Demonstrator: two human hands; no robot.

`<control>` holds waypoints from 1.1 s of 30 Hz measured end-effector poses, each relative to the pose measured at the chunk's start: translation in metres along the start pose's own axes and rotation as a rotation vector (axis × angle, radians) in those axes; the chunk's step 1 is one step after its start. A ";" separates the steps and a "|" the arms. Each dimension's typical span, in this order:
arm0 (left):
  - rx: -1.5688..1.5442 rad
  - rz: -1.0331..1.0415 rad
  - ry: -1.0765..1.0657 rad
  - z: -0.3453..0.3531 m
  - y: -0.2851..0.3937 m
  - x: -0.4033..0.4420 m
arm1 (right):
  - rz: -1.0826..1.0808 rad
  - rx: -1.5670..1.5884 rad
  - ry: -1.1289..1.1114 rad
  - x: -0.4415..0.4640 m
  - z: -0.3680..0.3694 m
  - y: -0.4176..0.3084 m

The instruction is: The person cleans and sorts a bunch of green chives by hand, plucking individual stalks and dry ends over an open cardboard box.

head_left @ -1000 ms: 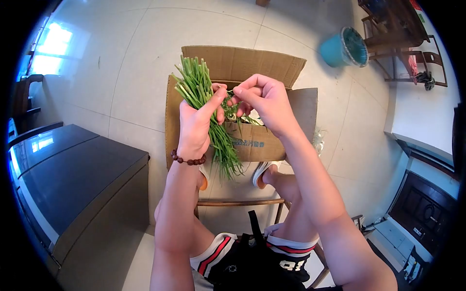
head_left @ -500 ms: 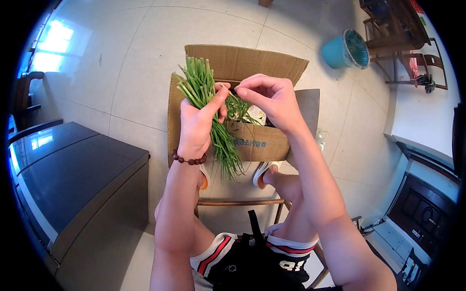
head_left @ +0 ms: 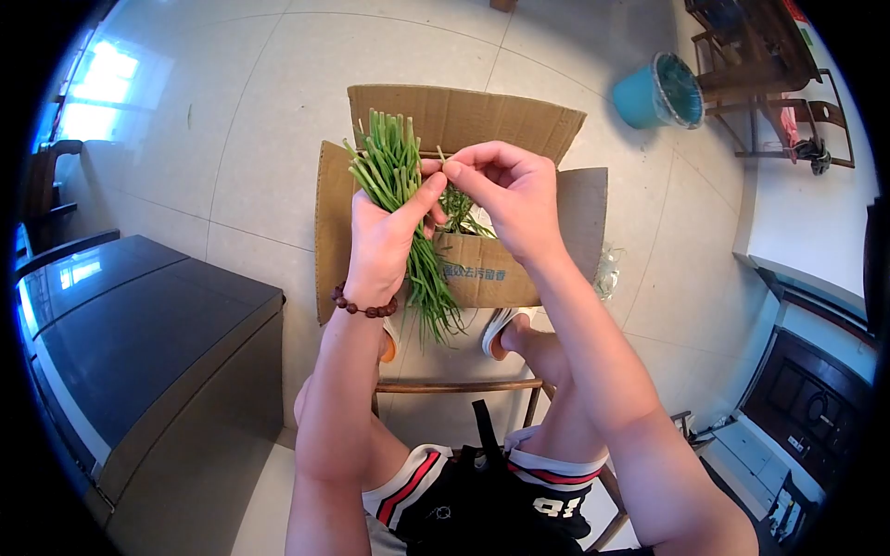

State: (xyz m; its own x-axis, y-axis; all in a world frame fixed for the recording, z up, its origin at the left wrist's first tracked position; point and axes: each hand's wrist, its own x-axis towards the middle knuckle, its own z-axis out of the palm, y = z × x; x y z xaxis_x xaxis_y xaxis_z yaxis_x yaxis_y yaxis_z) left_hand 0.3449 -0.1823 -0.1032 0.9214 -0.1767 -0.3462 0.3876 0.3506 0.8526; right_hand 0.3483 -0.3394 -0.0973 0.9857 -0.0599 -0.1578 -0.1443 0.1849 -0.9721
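Note:
My left hand (head_left: 378,246) is closed round a thick bunch of garlic chives (head_left: 387,157). The pale cut ends point up and away from me, and the thin green leaves hang down over the front of a cardboard box (head_left: 547,285). Thumb and forefinger of my right hand (head_left: 521,199) pinch a single chive stalk (head_left: 440,154) beside the left fingertips, the two hands nearly touching. Inside the open box, below the hands, lie loose green trimmings (head_left: 461,208), partly hidden by the right hand.
A teal bin with a clear liner (head_left: 640,97) stands at the upper right near wooden furniture (head_left: 756,79). To my left is a dark cabinet (head_left: 153,324). A crumpled clear plastic bag (head_left: 608,271) lies right of the box. My slippered feet are just behind the box.
My right hand has moved slightly left, its fingertips now meeting the left hand's at the stalk. The left hand and bunch have shifted a little right and turned more upright.

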 end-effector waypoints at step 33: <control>-0.025 -0.114 -0.055 -0.004 -0.002 -0.002 | 0.080 -0.085 -0.220 0.009 -0.022 -0.009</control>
State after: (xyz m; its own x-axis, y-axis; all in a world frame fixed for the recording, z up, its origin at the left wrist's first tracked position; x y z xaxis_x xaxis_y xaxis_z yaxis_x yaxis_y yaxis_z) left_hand 0.3421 -0.1792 -0.1056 0.8687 -0.2669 -0.4174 0.4907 0.3479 0.7989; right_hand 0.3564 -0.3633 -0.0933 0.9648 0.1683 -0.2022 -0.2202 0.0964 -0.9707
